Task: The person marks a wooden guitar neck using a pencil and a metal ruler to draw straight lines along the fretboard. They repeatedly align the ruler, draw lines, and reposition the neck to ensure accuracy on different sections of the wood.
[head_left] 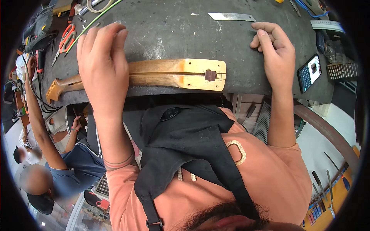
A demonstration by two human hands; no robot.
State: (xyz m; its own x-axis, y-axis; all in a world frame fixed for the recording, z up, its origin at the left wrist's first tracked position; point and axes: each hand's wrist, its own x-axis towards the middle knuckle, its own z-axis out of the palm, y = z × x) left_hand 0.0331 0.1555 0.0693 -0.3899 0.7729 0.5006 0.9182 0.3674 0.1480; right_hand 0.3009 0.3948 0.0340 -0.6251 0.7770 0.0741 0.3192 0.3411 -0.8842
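A wooden guitar neck point(162, 79) lies along the near edge of the dark bench. It has a dark slot down its middle, a headstock at the left and a pale heel with screw holes at the right. On the heel sits a small brown piece point(210, 75) among pencil lines. My left hand point(103, 57) hovers over the neck, fingers loosely bent and apart, holding nothing I can see. To the right of the heel my right hand point(274, 52) is raised, empty, with its fingers half curled. Near its fingertips lies a flat metal blade-like strip point(232, 17).
Orange-handled scissors point(68, 37) and a green cable point(92, 24) lie at the far left. A phone point(309, 73) with a lit screen rests at the right, near a fretted neck point(342, 71). At the left a co-worker in a blue shirt point(79, 165) reaches toward the bench.
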